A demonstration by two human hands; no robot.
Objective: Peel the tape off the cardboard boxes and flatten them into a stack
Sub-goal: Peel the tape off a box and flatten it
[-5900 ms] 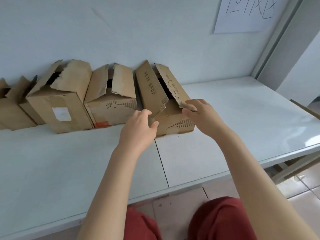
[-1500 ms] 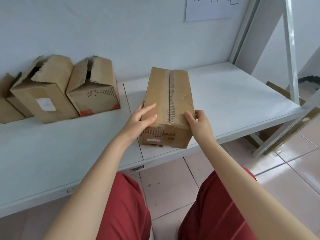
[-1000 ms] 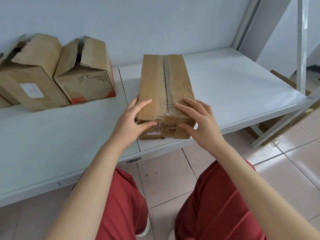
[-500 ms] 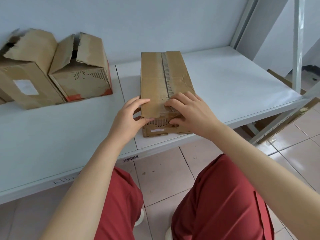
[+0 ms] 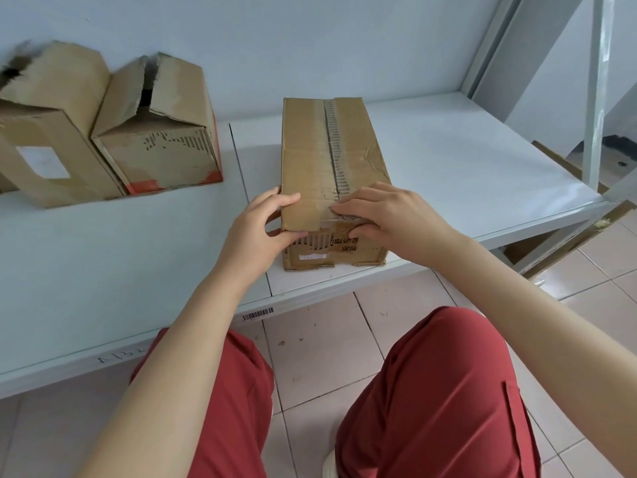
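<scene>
**Two hands hold the near end of a taped box**

Closest of all are two knees in red trousers (image 5: 431, 391), above a pale tiled floor (image 5: 320, 339). Just past them is the near edge of a white surface (image 5: 448, 160). A small barcode sticker (image 5: 258, 314) sits on that edge.

The cardboard box (image 5: 320, 150) lies close to the near edge of the surface, about in the middle. It is long and closed, and it points away from the person. Shiny tape (image 5: 315, 132) runs down its top beside the middle seam.

The left hand (image 5: 256, 232) grips the near left corner of the box. Its thumb lies on top and a finger presses the near end face.

The right hand (image 5: 389, 219) grips the near top edge at the seam. Its fingers are curled on top and its thumb is on the end face below. The tape looks crumpled under the fingertips (image 5: 339, 210). The hand may be pinching the tape too, but that spot is too small to tell.

Farther back, near the far left of the surface, stand two more boxes. The open box with red corners (image 5: 162, 150) touches the box with a white label (image 5: 41, 132) on its left. Both have loose top flaps. They are well apart from the taped box.

Behind everything is a pale wall (image 5: 310, 39). A grey metal post (image 5: 596, 81) stands at the far right.
</scene>
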